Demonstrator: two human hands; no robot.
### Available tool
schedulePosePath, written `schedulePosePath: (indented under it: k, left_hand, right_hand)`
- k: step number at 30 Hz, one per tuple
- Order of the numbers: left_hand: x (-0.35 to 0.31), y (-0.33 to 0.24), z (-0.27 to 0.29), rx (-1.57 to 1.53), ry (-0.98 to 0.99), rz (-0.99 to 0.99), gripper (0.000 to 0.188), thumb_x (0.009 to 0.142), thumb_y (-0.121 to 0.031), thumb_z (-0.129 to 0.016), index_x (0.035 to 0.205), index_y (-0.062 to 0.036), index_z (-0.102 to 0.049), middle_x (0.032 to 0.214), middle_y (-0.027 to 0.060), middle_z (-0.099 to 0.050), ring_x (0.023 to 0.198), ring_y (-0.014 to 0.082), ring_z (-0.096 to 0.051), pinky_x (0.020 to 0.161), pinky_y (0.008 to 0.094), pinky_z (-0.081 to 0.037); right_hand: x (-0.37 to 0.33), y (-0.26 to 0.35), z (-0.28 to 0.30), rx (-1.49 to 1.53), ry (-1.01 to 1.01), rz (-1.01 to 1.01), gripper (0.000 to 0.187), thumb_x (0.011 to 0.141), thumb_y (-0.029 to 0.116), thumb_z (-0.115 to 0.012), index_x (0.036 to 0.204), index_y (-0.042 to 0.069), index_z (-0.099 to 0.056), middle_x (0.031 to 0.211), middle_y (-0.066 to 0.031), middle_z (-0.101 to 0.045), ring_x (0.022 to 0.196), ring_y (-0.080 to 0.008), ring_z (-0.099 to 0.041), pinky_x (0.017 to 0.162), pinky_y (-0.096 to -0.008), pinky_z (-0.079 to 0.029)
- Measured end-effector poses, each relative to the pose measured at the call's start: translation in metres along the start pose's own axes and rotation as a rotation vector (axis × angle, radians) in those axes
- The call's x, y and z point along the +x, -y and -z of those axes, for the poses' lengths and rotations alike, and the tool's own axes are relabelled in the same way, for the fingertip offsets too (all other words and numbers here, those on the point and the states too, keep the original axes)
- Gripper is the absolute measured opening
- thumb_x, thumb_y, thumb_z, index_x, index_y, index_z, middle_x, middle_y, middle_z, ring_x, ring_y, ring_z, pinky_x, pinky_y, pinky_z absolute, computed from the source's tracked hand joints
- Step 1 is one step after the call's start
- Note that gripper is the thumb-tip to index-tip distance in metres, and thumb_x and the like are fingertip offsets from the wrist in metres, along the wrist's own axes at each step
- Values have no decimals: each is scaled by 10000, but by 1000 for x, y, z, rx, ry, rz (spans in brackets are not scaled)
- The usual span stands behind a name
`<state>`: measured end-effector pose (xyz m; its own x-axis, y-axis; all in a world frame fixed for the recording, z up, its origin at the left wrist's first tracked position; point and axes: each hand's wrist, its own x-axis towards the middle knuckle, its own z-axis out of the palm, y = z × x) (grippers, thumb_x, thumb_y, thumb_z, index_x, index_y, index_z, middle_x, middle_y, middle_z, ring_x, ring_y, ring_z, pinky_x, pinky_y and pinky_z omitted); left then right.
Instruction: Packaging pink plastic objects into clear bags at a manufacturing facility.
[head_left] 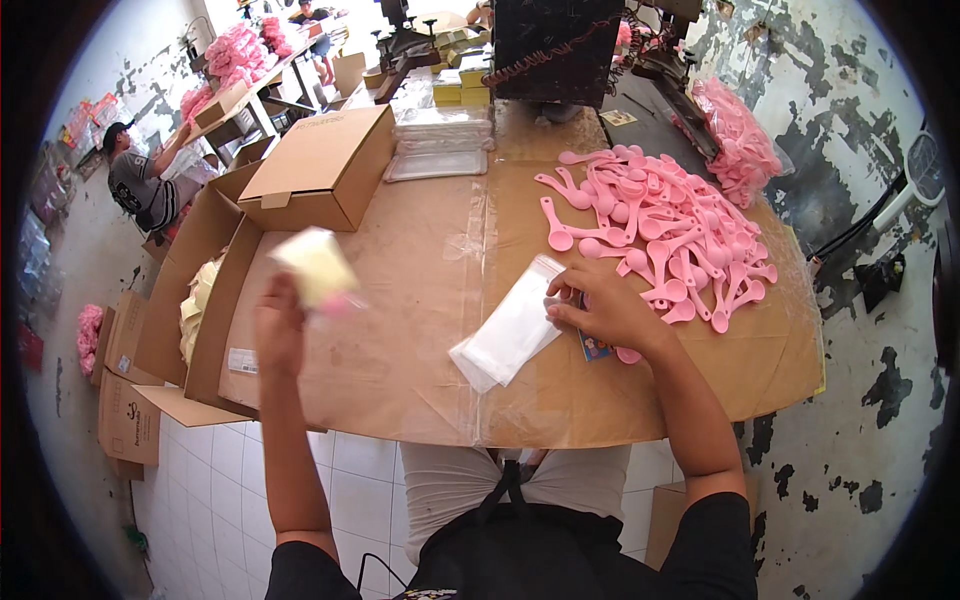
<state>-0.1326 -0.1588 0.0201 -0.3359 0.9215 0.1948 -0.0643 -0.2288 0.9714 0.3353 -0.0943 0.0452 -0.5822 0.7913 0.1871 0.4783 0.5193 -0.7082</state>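
Note:
My left hand (281, 325) is raised above the left side of the table, pinching a small clear plastic packet (322, 272). Inside it show a pale yellow card and something pink at its lower end; motion blurs both. To the right, a stack of clear plastic bags (512, 318) lies slanted on the table. The fingers of my right hand (598, 308) pinch the top bag near its right edge. Partly under that hand are a blue printed card (595, 347) and the end of a pink spoon (628, 355). A heap of pink measuring spoons (665, 235) spreads beyond my right hand.
At left stands an open cardboard box (215, 315) with pale yellow pieces inside, beside a closed cardboard box (318, 165). Flat clear packs (438, 150) and a black machine (553, 50) stand behind. A bag of pink spoons (738, 140) sits far right. Another person (150, 180) works at far left.

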Motion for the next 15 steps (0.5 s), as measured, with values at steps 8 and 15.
schedulePosePath:
  k: [8, 15]
  left_hand:
    - [20, -26, -14, -228, -88, -87, 505, 1065, -382, -509, 1421, -24, -512, 1357, 149, -615, 1209, 188, -624, 995, 287, -516]
    - [-17, -26, -196, 584, 672, -138, 402, 946, -179, -713, 1290, 10, -628, 1096, 78, -718, 933, 130, -686, 797, 273, -545]
  right_hand:
    - [0, -5, 0, -198, 21, 109, 144, 841, 125, -760, 960, 57, -718, 987, -77, -611, 961, -246, -582, 869, -363, -463]
    - [7, 0, -10, -207, -175, 204, 113, 829, 123, -758, 913, 68, -706, 922, -68, -599, 990, -255, -562, 903, -397, -428]
